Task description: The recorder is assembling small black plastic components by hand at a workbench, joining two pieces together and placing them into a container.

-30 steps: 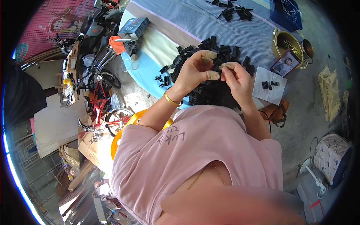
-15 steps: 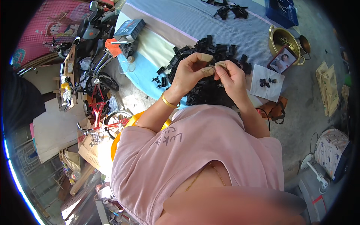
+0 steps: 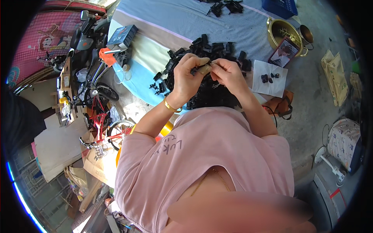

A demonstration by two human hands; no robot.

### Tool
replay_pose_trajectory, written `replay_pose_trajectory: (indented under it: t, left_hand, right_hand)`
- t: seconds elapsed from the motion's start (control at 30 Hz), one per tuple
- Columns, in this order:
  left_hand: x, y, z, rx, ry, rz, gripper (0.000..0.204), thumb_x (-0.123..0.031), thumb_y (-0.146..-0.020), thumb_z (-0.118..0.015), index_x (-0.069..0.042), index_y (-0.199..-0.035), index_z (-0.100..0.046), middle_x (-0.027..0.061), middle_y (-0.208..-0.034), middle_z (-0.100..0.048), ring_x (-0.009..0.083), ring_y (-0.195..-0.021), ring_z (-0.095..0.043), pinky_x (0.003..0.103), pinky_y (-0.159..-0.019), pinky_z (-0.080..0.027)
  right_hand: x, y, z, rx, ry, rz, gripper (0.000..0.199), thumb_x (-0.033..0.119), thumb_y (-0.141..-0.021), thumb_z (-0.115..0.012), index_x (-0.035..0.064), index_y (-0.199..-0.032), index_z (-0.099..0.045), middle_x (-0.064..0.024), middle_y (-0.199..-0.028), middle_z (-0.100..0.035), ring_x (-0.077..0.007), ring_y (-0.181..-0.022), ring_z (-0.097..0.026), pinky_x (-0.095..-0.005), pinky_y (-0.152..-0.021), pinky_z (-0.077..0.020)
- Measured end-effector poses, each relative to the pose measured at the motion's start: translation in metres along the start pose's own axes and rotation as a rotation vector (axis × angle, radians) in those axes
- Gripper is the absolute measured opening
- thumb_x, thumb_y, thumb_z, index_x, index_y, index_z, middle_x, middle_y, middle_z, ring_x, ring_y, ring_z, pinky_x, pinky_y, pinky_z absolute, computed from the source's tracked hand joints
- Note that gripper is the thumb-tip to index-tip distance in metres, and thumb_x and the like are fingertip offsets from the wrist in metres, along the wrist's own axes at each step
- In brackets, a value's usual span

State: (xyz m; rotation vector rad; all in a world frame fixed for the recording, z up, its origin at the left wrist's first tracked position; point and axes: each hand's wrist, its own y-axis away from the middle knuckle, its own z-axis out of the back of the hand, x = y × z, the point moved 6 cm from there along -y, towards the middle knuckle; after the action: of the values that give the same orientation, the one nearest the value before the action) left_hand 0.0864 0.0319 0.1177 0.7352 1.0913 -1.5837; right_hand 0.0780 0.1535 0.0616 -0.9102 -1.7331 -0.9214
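Both my hands meet above a heap of black plastic parts (image 3: 215, 95) on the cloth-covered surface in front of me. The thumb and forefinger of my left hand (image 3: 187, 75) pinch together, with beige coverings on their tips. Against them press the bent fingers of my right hand (image 3: 230, 77). Whatever lies between the fingertips is too small and too covered to make out. To the right, several small black pieces (image 3: 265, 79) rest on a sheet of white paper (image 3: 279, 88). A few tiny black parts (image 3: 152, 86) lie left of the heap.
Beyond the paper, a phone (image 3: 285, 52) leans against a gold-coloured pot (image 3: 271, 33). A blue basket (image 3: 283, 8) and more black parts (image 3: 233, 6) are at the far side. Leftward are a blue box (image 3: 122, 35), clear cups (image 3: 123, 76) and a red bicycle (image 3: 101, 120).
The whole view has shifted, so the surface and its things appear further left and slightly higher. My hands stay together over the heap; the right fingers are bent slightly differently.
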Motion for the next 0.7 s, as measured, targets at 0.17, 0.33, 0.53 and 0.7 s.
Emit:
replay_pose_trajectory:
  t: [0.17, 0.33, 0.53, 0.7]
  left_hand:
    - [0.021, -0.002, -0.013, 0.081, 0.412, 0.362, 0.025, 0.0, -0.073, -0.067, 0.001, -0.097, -0.059, 0.0055, -0.085, -0.062, 0.0095, -0.075, -0.058, 0.021, -0.066, -0.049]
    - [0.016, -0.001, -0.012, 0.1, 0.44, 0.381, 0.028, 0.002, -0.075, -0.065, 0.004, -0.102, -0.056, 0.0058, -0.093, -0.06, 0.0109, -0.086, -0.058, 0.023, -0.077, -0.048]
    - [0.018, -0.001, -0.008, 0.007, 0.426, 0.297, 0.027, 0.0, -0.071, -0.069, 0.001, -0.097, -0.06, 0.0035, -0.086, -0.06, 0.0097, -0.077, -0.059, 0.022, -0.068, -0.049]
    - [0.007, -0.003, -0.002, -0.054, 0.108, 0.067, 0.021, 0.0, -0.067, -0.071, 0.0, -0.087, -0.064, 0.0041, -0.078, -0.056, 0.012, -0.067, -0.055, 0.024, -0.058, -0.046]
  right_hand:
    - [0.009, 0.006, 0.008, -0.093, 0.089, 0.194, 0.015, 0.015, -0.09, -0.049, 0.0018, -0.091, -0.056, 0.0015, -0.063, -0.049, -0.001, -0.049, -0.035, -0.0162, -0.042, -0.0247]
    - [0.023, 0.01, 0.01, -0.116, 0.285, 0.319, 0.016, 0.014, -0.09, -0.049, 0.0009, -0.09, -0.057, 0.0023, -0.063, -0.051, -0.0007, -0.05, -0.037, -0.0161, -0.044, -0.0267]
    - [0.024, 0.008, 0.005, -0.115, 0.273, 0.325, 0.016, 0.014, -0.09, -0.049, 0.0006, -0.089, -0.057, 0.0021, -0.063, -0.052, -0.0006, -0.049, -0.037, -0.0159, -0.044, -0.0272]
    - [0.005, -0.002, 0.006, -0.063, 0.003, -0.01, 0.015, 0.012, -0.088, -0.052, -0.0002, -0.086, -0.06, 0.0006, -0.059, -0.053, -0.0027, -0.05, -0.044, -0.0175, -0.044, -0.0327]
